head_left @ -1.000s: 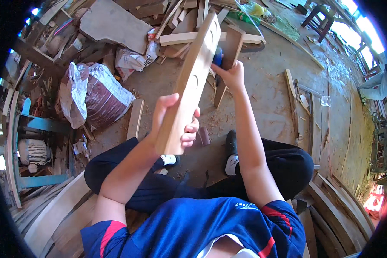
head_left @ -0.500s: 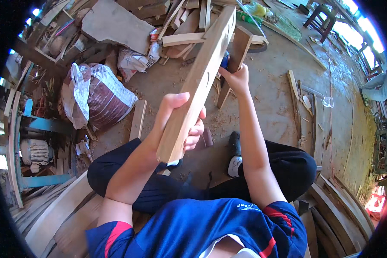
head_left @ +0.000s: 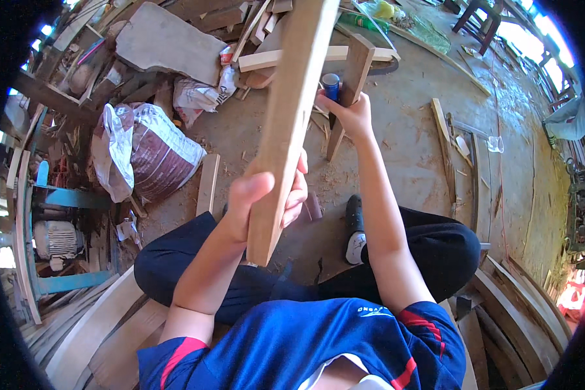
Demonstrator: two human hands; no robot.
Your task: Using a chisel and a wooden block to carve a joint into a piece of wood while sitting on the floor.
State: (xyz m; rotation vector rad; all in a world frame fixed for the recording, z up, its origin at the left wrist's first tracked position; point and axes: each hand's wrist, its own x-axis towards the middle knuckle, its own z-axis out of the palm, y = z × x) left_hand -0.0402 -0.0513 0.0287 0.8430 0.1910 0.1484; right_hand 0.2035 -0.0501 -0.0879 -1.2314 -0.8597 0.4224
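Observation:
My left hand point(head_left: 263, 198) is closed around the lower part of a long, pale wooden bar point(head_left: 283, 130). The bar slants up and away from me, and its far end runs out of the top of the view. Farther off to the right, my right hand point(head_left: 351, 116) grips a shorter, brown wooden board point(head_left: 357, 68) that stands steeply. Its thumb lies to the left and most of its fingers are hidden. Against the board's left side, by the thumb, shows a blue cylinder point(head_left: 331, 86) with a dark part beneath; I cannot tell whether the hand holds it too.
A stuffed brown and white sack point(head_left: 159, 153) stands at the left, near a blue frame with a motor point(head_left: 55, 240). Scrap wood and a wide slab point(head_left: 169, 42) lie at the back left. Strips of wood point(head_left: 443, 149) lie on the right floor. Curved planks point(head_left: 513, 318) flank me.
The long bar has swung more upright, its near end moving slightly right and toward me. The blue cylinder beside the brown board shows more plainly. My right hand has hardly moved.

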